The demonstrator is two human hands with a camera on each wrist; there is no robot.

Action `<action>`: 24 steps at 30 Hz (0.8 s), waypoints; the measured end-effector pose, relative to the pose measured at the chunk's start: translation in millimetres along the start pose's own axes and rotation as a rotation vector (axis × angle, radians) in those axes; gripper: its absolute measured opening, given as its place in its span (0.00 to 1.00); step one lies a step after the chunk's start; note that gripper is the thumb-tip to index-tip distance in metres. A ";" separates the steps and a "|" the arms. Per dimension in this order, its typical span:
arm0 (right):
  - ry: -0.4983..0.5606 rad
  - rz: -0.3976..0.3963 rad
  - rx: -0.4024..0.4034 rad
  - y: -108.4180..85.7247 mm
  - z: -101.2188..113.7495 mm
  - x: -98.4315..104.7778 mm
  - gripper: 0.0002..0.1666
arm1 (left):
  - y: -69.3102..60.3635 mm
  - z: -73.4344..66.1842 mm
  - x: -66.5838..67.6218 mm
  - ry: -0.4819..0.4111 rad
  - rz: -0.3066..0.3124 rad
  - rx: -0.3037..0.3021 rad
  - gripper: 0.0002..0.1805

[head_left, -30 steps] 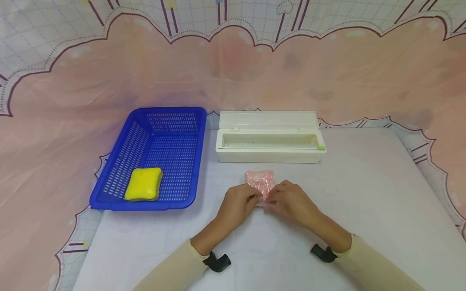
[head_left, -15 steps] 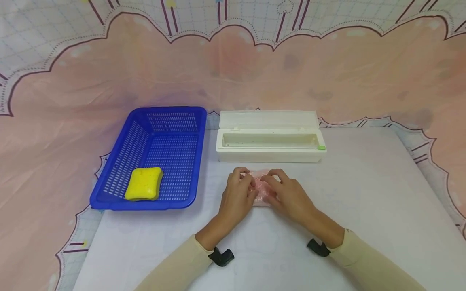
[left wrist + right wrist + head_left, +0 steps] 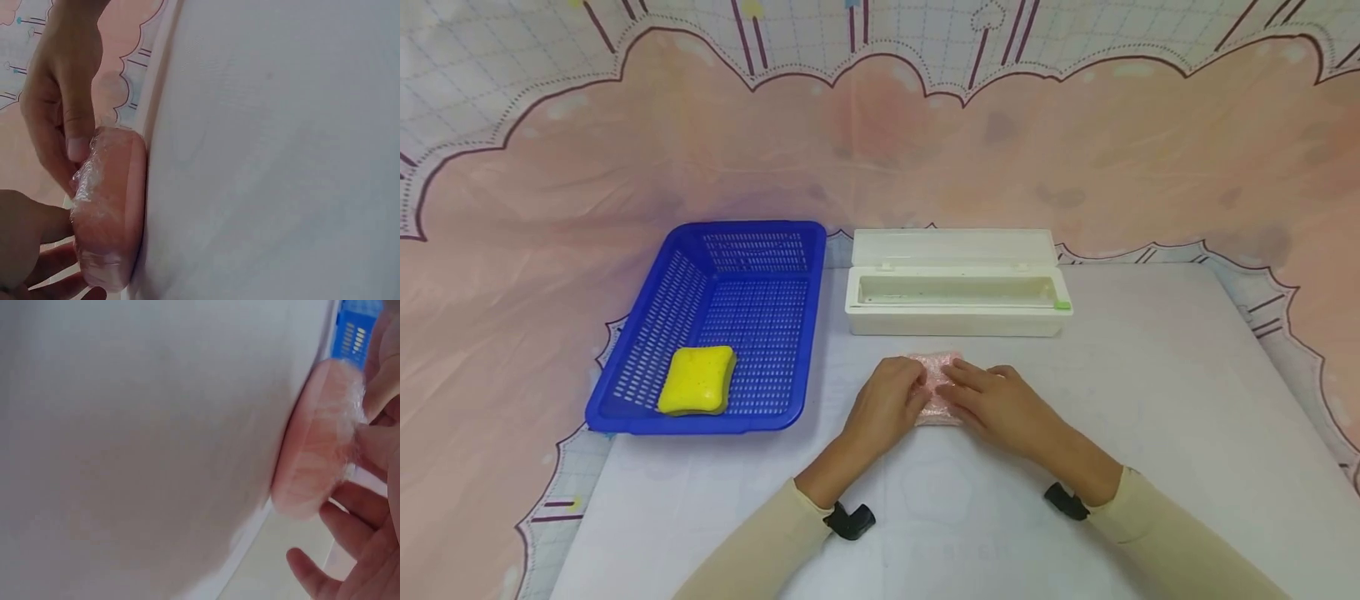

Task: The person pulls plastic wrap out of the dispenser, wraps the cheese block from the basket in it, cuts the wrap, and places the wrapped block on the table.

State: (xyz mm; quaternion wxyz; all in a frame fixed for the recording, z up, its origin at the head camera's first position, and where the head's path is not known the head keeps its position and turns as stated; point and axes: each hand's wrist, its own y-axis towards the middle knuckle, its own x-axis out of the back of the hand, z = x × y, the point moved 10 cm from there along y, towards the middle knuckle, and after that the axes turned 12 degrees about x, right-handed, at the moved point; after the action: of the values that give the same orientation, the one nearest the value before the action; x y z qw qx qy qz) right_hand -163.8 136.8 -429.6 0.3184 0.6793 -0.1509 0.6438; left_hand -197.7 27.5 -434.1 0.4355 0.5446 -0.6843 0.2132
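A pink sponge-like block (image 3: 937, 407) lies on the white table in front of the long box, wrapped in clear plastic film. In the left wrist view, the film on the block (image 3: 112, 206) looks shiny and crumpled on top. My left hand (image 3: 883, 412) holds its left side, fingers bent over it and thumb against the top. From the right, my right hand (image 3: 1007, 408) presses the film with its thumb and fairly straight fingers. In the right wrist view the thumb of the right hand (image 3: 369, 531) touches the film while several fingers spread past the block's edge.
A blue plastic basket (image 3: 808, 333) stands at left with a yellow sponge-like block (image 3: 697, 380) inside. Behind the hands is a long white box (image 3: 955, 322), lid raised, with a small green piece (image 3: 1062, 305) at its right end. A patterned cloth (image 3: 887, 150) hangs behind.
My hands worked at the block's near side, moved up over its top, then drew back slightly. The right fingers have straightened onto the film. The block has stayed in about the same place.
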 end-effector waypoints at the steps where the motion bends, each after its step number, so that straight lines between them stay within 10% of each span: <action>1: -0.017 0.010 0.029 -0.5 1.6 -0.8 0.22 | -0.5 -1.7 0.2 0.013 -0.002 -0.031 0.06; 8: -0.005 0.043 0.164 -8.5 6.9 -4.6 0.30 | -9.0 -6.0 -3.0 0.128 0.099 -0.212 0.09; 15: 0.047 0.099 0.209 -13.9 5.2 -9.1 0.34 | -17.4 9.4 -13.2 0.178 0.343 -0.206 0.23; 24: 0.082 -0.012 0.215 -5.5 2.6 -5.0 0.32 | -12.6 10.6 -15.6 0.038 0.346 -0.259 0.13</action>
State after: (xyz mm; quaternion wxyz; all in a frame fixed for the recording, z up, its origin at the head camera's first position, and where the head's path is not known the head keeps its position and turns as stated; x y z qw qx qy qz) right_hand -159.1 138.3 -435.6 0.2532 0.6836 -0.0639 0.6816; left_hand -189.3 24.1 -454.9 0.4717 0.3544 -0.7808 0.2054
